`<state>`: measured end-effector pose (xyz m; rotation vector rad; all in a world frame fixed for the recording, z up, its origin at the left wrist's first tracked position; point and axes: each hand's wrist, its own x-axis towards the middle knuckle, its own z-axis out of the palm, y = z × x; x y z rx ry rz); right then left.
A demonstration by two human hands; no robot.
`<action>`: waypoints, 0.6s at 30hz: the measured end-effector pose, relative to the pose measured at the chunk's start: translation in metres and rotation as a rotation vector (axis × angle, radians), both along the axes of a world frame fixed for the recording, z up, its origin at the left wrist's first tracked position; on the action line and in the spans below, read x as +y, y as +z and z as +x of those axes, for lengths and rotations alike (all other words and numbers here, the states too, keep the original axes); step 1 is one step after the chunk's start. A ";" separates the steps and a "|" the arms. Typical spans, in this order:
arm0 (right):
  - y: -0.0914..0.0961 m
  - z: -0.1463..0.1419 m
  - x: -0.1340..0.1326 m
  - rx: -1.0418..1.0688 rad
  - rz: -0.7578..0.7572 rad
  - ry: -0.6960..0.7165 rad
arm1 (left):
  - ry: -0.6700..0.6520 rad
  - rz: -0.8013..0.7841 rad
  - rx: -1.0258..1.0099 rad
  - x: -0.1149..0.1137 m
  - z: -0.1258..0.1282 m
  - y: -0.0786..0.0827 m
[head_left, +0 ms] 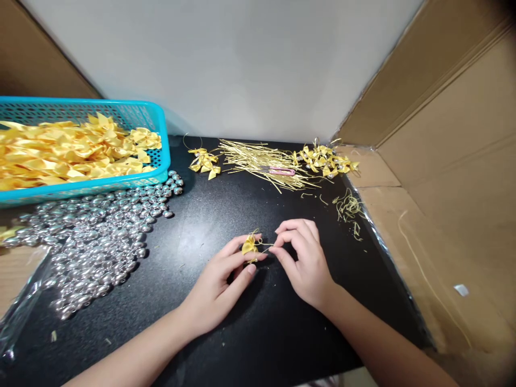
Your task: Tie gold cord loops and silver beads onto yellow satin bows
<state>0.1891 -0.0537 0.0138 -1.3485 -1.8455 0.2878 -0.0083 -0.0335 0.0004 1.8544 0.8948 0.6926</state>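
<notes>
My left hand (pixel 228 274) is closed on a small yellow ribbon bow (pixel 249 245), held between its fingers above the black table. A thin gold cord (pixel 264 245) runs from the bow across to my right hand (pixel 303 257). The fingertips of my right hand pinch that cord's end. A small shiny bead (pixel 253 260) shows at the lower edge of the bow, partly hidden by the left fingers.
A turquoise basket (pixel 165 140) of yellow bows stands at the left. Silver beads (pixel 97 242) spread before it. Cut gold cords (pixel 253 158), a pink-handled tool (pixel 281 171), beaded bows (pixel 324 160) and cord scraps (pixel 347 206) lie at the back and right. Cardboard (pixel 455 129) walls the right.
</notes>
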 end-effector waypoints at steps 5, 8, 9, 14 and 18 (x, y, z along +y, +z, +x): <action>-0.001 0.001 0.001 0.039 0.008 -0.100 | 0.075 -0.078 -0.025 0.000 0.000 0.000; 0.000 0.001 0.001 0.054 0.016 -0.131 | 0.087 -0.161 -0.049 -0.002 0.001 0.001; 0.000 0.001 0.002 0.060 0.022 -0.140 | 0.088 -0.193 -0.066 -0.003 0.001 0.001; 0.001 0.002 0.002 0.088 0.049 -0.188 | 0.073 -0.301 -0.128 -0.004 0.002 0.004; -0.001 0.004 0.002 0.099 0.063 -0.212 | 0.038 -0.332 -0.125 -0.003 0.001 0.006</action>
